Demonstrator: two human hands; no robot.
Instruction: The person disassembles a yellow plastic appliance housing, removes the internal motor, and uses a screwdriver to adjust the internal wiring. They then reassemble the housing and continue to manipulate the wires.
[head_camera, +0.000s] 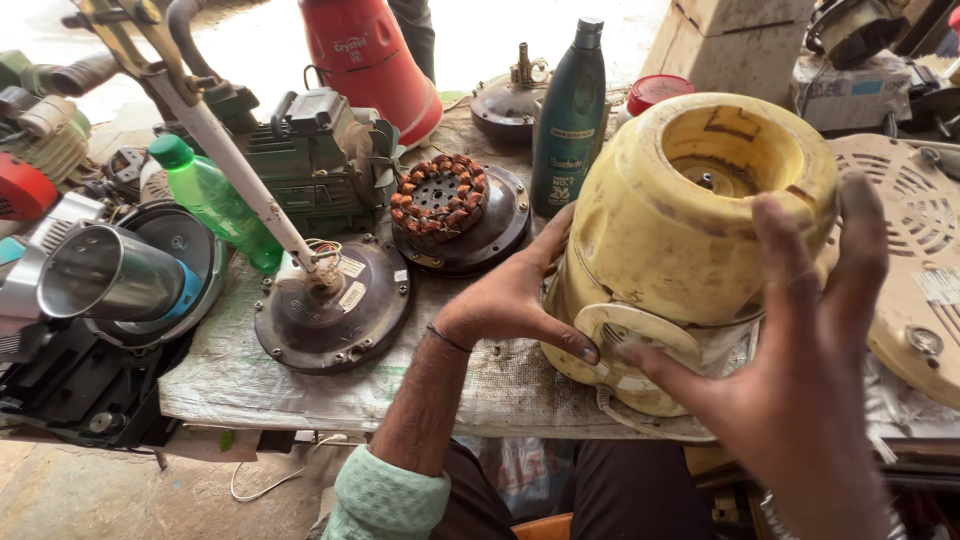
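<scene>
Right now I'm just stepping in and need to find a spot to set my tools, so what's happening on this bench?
A person grips a worn yellow appliance housing with both hands: the left hand on its side, the right hand around the front, thumbs near its round dial. It sits tilted on the cloth-covered bench. Beside it lie a copper-wound stator, a dark green bottle and a green plastic bottle.
</scene>
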